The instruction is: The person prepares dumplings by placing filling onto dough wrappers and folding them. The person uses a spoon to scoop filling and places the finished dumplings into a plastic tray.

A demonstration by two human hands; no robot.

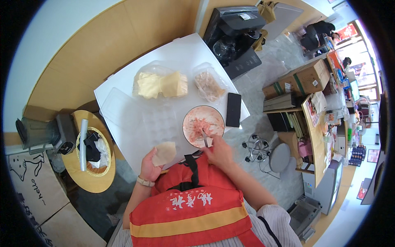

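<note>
My left hand (151, 165) holds a flat, pale dough wrapper (164, 153) by its edge, above the near side of the white table (123, 142). In my right hand (218, 151) is a metal utensil (205, 138), its tip in the pink minced filling (197, 128) of a round bowl (188, 117). A clear plastic tray with rounded hollows (159, 123) lies left of the bowl. Beyond it, a stack of yellowish wrappers (172, 85) sits in a plastic bag, beside a second bag with pinkish-brown contents (208, 85).
A black phone (233, 110) lies right of the bowl. A coffee machine (231, 34) stands beyond the table. At left, a wooden stool (72, 154) bears a basket and film roll. A wheeled stool (279, 157) and cardboard boxes (311, 75) stand at right; people are farther back.
</note>
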